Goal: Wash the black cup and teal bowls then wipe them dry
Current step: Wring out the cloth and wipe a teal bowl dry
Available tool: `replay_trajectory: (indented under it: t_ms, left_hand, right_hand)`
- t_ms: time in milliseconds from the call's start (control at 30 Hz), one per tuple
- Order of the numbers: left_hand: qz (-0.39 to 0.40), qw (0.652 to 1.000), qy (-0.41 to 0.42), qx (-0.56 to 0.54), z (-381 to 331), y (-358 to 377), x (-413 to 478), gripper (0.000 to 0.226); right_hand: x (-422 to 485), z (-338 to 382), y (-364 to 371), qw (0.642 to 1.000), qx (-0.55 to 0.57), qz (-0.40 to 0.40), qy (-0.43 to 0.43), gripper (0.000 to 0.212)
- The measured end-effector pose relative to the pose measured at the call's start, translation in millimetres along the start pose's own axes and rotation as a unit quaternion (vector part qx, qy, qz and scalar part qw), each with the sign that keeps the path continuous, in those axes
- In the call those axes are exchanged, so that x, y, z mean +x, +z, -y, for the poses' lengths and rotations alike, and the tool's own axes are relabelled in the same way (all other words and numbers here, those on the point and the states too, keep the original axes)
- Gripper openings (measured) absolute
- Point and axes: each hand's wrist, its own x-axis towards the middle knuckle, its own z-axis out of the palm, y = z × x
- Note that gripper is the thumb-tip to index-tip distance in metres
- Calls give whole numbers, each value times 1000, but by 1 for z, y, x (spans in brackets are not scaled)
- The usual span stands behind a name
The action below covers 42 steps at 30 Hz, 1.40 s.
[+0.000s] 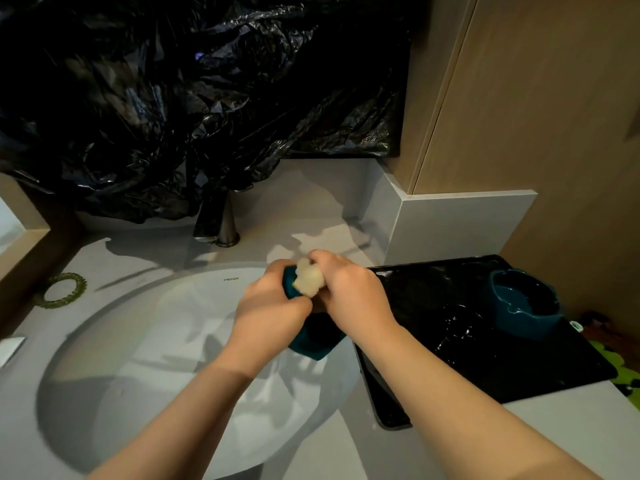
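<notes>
The white basin (138,358) lies open at lower left. At centre, the left hand (273,306) gripping a teal bowl (311,344) and the right hand (349,289) pinching a sponge (310,280) crowd its right rim. The faucet (227,220) and black plastic sheet (173,98) block the back; a second bowl (512,317) occupies the tray (485,368) at right.

1. The held bowl (313,346) is teal.
2. The second bowl (519,318) is the same teal, darker inside.
3. The sponge (310,280) is pale cream.
4. The tray (467,368) is glossy black.
5. The sink (156,341) is white and the counter (311,202) is grey.
6. The plastic sheet (173,98) is black, and the ring (82,282) is green.
</notes>
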Motion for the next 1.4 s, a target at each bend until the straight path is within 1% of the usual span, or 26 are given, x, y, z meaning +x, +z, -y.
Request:
replay_trajectory:
  t_ms: [67,100,167,233,267,300,333,400,467,533,600,667,700,767,867,933,967,1033,1067,1100,1133,1200,1267,1300,1333,1400]
  left_hand:
    - [-29,999,-6,-35,-2,1,-2,44]
    - [-42,998,-6,-46,-3,1,-4,44]
    - [-65,995,-17,-79,-3,4,-9,43]
    - [-85,988,-40,-124,0,8,-14,40]
    - [-92,985,-49,-141,1,10,-17,40]
    - [-95,982,-55,-153,2,13,-20,39]
    - [-93,980,-64,-162,3,16,-21,39]
    - [-75,976,-85,-184,3,19,-23,41]
    - [-28,973,-100,-204,4,15,-18,47]
    - [55,978,-90,-180,6,3,-8,61]
    - [138,980,-82,-117,5,-7,0,74]
    - [167,980,-83,-66,4,-9,2,77]
    - [158,982,-85,-64,4,-8,2,76]
    - [124,986,-85,-76,4,-5,1,68]
    - [86,989,-80,-87,9,-3,1,57]
    - [59,986,-93,-122,15,-6,2,51]
    - [34,982,-113,-150,18,-7,4,48]
    - [-31,967,-147,-207,22,-9,9,40]
    - [-60,959,-153,-229,22,-9,11,37]
    - [-82,952,-150,-252,20,-7,12,34]
    - [-101,947,-142,-269,17,-4,13,33]
    - [-122,940,-129,-291,10,3,14,31]
    - [-123,936,-130,-304,2,8,14,32]
    - [-115,938,-128,-302,-2,8,14,33]
    - [-103,942,-123,-295,-5,8,13,35]
    - [-76,947,-115,-291,-8,7,11,38]
  right_hand:
    - [-4,-3,4,986,108,-19,126,33]
    - [-7,-1,7,967,171,-41,187,29]
    - [-9,2,14,912,272,-61,301,22]
    - [-10,0,18,838,376,-51,393,18]
    - [-11,0,18,809,415,-48,414,20]
    - [-11,0,17,795,438,-48,418,25]
    - [-11,0,16,806,426,-49,408,29]
    - [-15,0,17,883,312,-59,347,37]
    - [-22,-2,14,947,195,-85,240,43]
    - [-24,-7,5,977,134,-73,150,42]
    - [-21,-11,-3,995,72,10,68,42]
    - [-18,-11,-8,996,0,86,-6,45]
    - [-17,-9,-10,995,-13,93,-16,46]
    - [-16,-10,-7,998,1,61,-16,46]
    - [-20,-15,-2,995,92,38,20,52]
    - [-27,-18,-2,971,228,-6,76,56]
    - [-30,-18,-4,941,311,-47,122,52]
    - [-33,-20,-7,843,477,-132,211,35]
    - [-32,-21,-5,800,532,-139,241,27]
    - [-31,-19,-4,779,563,-119,249,20]
    - [-30,-12,-2,777,572,-89,247,16]
    - [-28,10,6,803,551,-28,225,16]
    - [-23,24,15,827,519,-41,212,27]
    - [-19,26,15,822,520,-68,221,24]
    - [-13,24,14,802,538,-93,243,18]
    - [0,13,4,718,611,-116,313,15]
